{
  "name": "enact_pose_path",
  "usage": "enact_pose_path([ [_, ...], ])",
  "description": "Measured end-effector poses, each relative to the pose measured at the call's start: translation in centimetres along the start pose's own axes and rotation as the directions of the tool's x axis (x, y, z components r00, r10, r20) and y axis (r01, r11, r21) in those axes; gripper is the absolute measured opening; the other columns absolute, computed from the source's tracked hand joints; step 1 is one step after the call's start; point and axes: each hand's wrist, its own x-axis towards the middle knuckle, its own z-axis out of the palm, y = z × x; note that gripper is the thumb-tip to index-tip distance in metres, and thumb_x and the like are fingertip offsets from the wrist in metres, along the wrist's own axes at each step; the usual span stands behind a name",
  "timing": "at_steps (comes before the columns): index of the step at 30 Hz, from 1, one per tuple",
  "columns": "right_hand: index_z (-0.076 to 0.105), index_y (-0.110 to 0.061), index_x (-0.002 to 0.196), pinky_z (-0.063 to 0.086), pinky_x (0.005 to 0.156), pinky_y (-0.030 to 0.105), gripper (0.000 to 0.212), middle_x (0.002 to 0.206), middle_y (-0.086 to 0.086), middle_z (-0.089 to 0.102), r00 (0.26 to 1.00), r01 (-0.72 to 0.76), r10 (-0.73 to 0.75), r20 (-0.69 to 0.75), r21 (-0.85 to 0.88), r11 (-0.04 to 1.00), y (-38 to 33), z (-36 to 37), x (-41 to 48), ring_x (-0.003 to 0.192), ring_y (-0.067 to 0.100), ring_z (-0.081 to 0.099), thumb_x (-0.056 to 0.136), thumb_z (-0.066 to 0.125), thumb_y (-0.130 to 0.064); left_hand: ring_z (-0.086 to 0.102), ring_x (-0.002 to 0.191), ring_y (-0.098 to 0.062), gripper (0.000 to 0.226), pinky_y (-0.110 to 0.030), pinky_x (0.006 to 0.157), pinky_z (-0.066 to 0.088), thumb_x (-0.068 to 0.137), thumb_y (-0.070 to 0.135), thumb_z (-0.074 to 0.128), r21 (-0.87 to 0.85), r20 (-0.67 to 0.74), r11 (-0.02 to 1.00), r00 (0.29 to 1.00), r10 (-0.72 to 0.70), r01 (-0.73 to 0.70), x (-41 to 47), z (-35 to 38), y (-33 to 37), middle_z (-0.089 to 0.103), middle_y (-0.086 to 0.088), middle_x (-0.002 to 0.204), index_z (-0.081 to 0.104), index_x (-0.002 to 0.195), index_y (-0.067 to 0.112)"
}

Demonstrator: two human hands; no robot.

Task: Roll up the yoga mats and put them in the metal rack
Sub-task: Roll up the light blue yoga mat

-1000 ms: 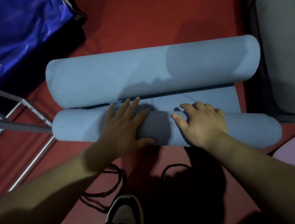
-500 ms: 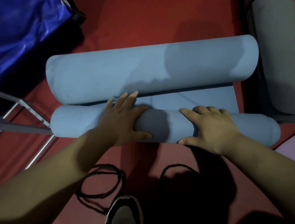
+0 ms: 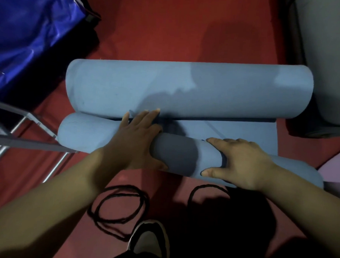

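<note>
Both hands on the near roll of the blue yoga mat (image 3: pixel 175 158), on the red floor (image 3: pixel 169 31).
The left hand (image 3: pixel 137 141) presses it with straight fingers; the right hand (image 3: pixel 241 163) seems to curl round it, thumb nearside.

Dim light comes from above and behind me, so my shadow darkens the mat (image 3: pixel 167 85) and floor (image 3: pixel 169 31); detail is soft, edges bend.

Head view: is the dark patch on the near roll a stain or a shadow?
Head view: a shadow, soft-edged, on the near roll between the left hand and right hand; head view: a similar shadow crosses the far roll; glare streaks the blue bag.
</note>
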Motion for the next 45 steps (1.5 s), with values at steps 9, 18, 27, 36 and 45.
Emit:
enact_pose_path([
  [9,0.024,-0.044,0.154,0.038,0.107,0.044,0.088,0.152,-0.012,0.043,0.985,-0.096,0.089,-0.150,-0.041,0.995,-1.8,1.0,-0.5,0.136,0.019,0.045,0.080,0.006,-0.089,0.006,0.156,-0.021,0.098,-0.062,0.119,0.009,0.079,0.090,0.003,-0.073,-0.074,0.989,0.988,-0.138,0.133,0.4,0.7,1.4,0.003,0.004,0.170,0.047,0.141,0.029],
  [18,0.031,-0.038,0.152,0.032,0.112,0.049,0.085,0.156,0.001,0.039,0.967,-0.149,0.141,-0.210,-0.022,0.989,-0.5,-0.3,2.5,0.142,0.026,0.037,0.085,0.010,-0.086,-0.008,0.156,-0.026,0.096,-0.070,0.118,0.002,0.080,0.092,0.020,-0.062,-0.097,0.979,0.975,-0.201,0.195,4.4,-0.4,0.7,-0.008,0.000,0.170,0.005,0.158,0.037],
  [27,0.057,-0.027,0.132,0.042,0.088,0.046,0.058,0.122,0.004,0.063,0.876,-0.248,0.234,-0.423,0.023,0.969,-3.1,1.1,1.4,0.111,0.032,0.055,0.099,0.028,-0.065,-0.008,0.156,-0.027,0.096,-0.069,0.118,0.004,0.083,0.088,0.026,-0.062,-0.133,0.974,0.966,-0.223,0.216,6.4,-0.7,0.1,-0.007,-0.001,0.170,0.003,0.159,0.035],
  [36,0.026,-0.035,0.156,0.033,0.109,0.048,0.079,0.156,0.000,0.040,0.924,-0.234,0.213,-0.319,-0.029,0.972,-1.9,-0.5,3.4,0.141,0.027,0.036,0.091,0.008,-0.076,-0.002,0.156,-0.031,0.100,-0.071,0.117,0.007,0.079,0.090,0.020,-0.041,-0.202,0.973,0.952,-0.230,0.226,7.3,-1.2,0.0,-0.002,-0.005,0.170,0.009,0.160,0.033],
  [45,0.012,-0.036,0.160,0.018,0.122,0.053,0.078,0.170,0.002,0.012,0.926,-0.220,0.221,-0.305,0.040,0.975,-0.8,-2.1,5.5,0.156,0.026,0.011,0.094,0.018,-0.076,0.010,0.155,-0.030,0.092,-0.071,0.115,0.017,0.084,0.086,0.017,-0.021,-0.239,0.972,0.943,-0.230,0.232,5.7,-0.7,0.6,0.011,-0.009,0.169,0.024,0.157,0.030],
])
